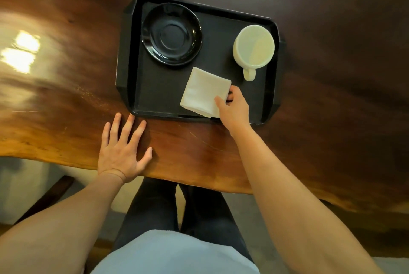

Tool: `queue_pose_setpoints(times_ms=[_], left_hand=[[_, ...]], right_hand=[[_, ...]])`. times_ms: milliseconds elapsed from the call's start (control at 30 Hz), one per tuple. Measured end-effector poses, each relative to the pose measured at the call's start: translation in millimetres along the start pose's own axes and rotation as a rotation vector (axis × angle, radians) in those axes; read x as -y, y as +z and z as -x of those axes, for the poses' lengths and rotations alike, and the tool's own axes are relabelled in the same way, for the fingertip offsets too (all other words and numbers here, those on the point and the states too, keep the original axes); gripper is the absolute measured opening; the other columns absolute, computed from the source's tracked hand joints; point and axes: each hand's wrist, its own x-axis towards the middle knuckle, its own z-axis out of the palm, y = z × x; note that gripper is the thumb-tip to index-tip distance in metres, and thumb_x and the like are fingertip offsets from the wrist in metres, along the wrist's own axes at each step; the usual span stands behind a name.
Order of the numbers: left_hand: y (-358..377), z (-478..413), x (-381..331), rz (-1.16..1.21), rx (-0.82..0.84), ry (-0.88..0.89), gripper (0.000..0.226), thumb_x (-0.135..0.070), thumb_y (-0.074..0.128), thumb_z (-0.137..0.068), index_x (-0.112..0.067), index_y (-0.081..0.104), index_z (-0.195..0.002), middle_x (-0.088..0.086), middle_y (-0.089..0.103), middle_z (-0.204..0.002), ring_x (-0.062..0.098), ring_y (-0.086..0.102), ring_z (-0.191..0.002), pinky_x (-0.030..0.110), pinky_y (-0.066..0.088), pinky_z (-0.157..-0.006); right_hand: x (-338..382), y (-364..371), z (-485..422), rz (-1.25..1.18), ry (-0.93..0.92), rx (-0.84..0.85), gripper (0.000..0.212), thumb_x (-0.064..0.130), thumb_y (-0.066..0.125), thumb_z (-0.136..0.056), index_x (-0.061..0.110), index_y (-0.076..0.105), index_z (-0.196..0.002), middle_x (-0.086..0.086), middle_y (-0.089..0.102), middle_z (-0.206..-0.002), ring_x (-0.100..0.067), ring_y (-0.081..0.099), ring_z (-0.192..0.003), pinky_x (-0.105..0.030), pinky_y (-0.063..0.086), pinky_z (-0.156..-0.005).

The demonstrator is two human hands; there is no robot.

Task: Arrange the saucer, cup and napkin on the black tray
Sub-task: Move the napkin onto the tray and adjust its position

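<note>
A black tray (pixel 130 87) lies on a glossy reddish-brown wooden table (pixel 66 74), close to the table's near edge. On the tray's far left sits a black saucer (pixel 171 34), empty and flat. At the far right stands a cream-coloured cup (pixel 254 46), upright, its handle pointing toward the person; cup and saucer are well apart. A folded white napkin (pixel 204 92) lies near the tray's front edge, between the two and turned at an angle. The right hand (pixel 234 107) pinches the napkin's near right corner, thumb on top and the other fingers curled at its edge. The left hand (pixel 124 149) rests palm-down on the table just beside the tray's near left corner, fingers spread.
</note>
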Motion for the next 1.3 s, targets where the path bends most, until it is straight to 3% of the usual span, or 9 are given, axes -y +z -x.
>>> queue_pose_setpoints(times_ms=[200,333,533,767,900,1000,1100,1200,1300], left_hand=[[-1.9,0.7,-0.9,-0.019,-0.001,0.001,0.08,-0.069,0.034,-0.088,-0.024,0.032,-0.154,0.013,0.024,-0.165,0.039,0.013,-0.153,0.053,0.003,-0.124],[-1.0,-0.2,-1.2,-0.013,-0.004,0.005,0.08,-0.069,0.033,-0.088,-0.024,0.031,-0.154,0.012,0.021,-0.166,0.039,0.012,-0.153,0.054,0.005,-0.124],[-1.5,0.8,-10.9,-0.013,0.017,-0.053,0.084,-0.073,0.027,-0.089,-0.022,0.025,-0.156,0.012,0.016,-0.168,0.039,0.006,-0.154,0.058,0.005,-0.123],[4.2,-7.5,-55.1,-0.022,0.038,-0.275,0.101,-0.083,0.021,-0.08,-0.02,0.007,-0.159,0.015,0.006,-0.168,0.045,-0.004,-0.153,0.065,0.002,-0.12],[8.4,-7.0,-52.3,-0.003,0.005,-0.274,0.099,-0.082,0.028,-0.08,-0.021,0.015,-0.158,0.015,0.011,-0.168,0.044,0.0,-0.153,0.065,0.004,-0.12],[9.4,-7.0,-51.9,0.032,-0.017,-0.277,0.097,-0.08,0.033,-0.08,-0.022,0.019,-0.157,0.014,0.014,-0.167,0.042,0.002,-0.154,0.064,0.004,-0.121],[9.4,-7.1,-50.9,0.042,-0.021,-0.289,0.096,-0.08,0.035,-0.08,-0.023,0.02,-0.156,0.013,0.015,-0.167,0.041,0.003,-0.154,0.062,0.003,-0.122],[9.4,-7.5,-51.2,0.058,-0.041,-0.294,0.093,-0.078,0.037,-0.081,-0.024,0.024,-0.155,0.012,0.018,-0.166,0.04,0.005,-0.154,0.062,0.004,-0.122],[8.3,-6.7,-51.5,0.074,-0.051,-0.296,0.091,-0.075,0.04,-0.08,-0.024,0.026,-0.154,0.012,0.02,-0.166,0.04,0.007,-0.154,0.062,0.005,-0.122]], right_hand=[[-3.8,13.8,11.9,-0.029,-0.013,0.006,0.047,0.018,0.062,-0.096,0.017,0.047,-0.14,-0.004,0.063,-0.124,-0.017,0.062,-0.105,-0.037,0.054,-0.095],[0.2,22.1,13.4,-0.028,-0.012,0.003,0.047,0.017,0.062,-0.096,0.017,0.046,-0.14,-0.004,0.061,-0.128,-0.02,0.06,-0.112,-0.032,0.051,-0.092],[4.1,15.5,7.9,0.005,-0.066,0.02,0.038,0.013,0.061,-0.093,0.013,0.055,-0.13,0.01,0.052,-0.084,-0.014,0.055,-0.087,-0.026,0.042,-0.074],[6.0,10.1,9.3,0.069,-0.12,0.042,0.045,0.017,0.061,-0.096,0.016,0.052,-0.14,-0.001,0.062,-0.106,-0.012,0.054,-0.095,-0.026,0.042,-0.08],[6.6,6.3,8.1,0.076,-0.097,0.066,0.05,0.021,0.061,-0.096,0.017,0.049,-0.145,0.002,0.06,-0.102,-0.013,0.055,-0.094,-0.03,0.047,-0.082],[6.0,1.1,7.6,0.102,-0.087,0.051,0.051,0.027,0.061,-0.097,0.015,0.048,-0.145,0.001,0.064,-0.099,-0.01,0.056,-0.088,-0.025,0.042,-0.076],[-0.6,-10.2,7.1,0.02,-0.011,-0.05,0.043,0.033,0.06,-0.097,0.016,0.056,-0.135,0.002,0.067,-0.099,-0.009,0.062,-0.087,-0.023,0.048,-0.075],[-7.4,-22.8,5.8,-0.106,0.062,-0.168,0.027,0.036,0.062,-0.095,0.02,0.062,-0.116,0.002,0.069,-0.099,-0.019,0.069,-0.093,-0.042,0.059,-0.086],[-0.6,-34.1,2.7,-0.293,0.162,-0.184,0.032,0.035,0.066,-0.095,0.016,0.058,-0.119,-0.001,0.067,-0.103,-0.018,0.071,-0.088,-0.037,0.063,-0.079]])
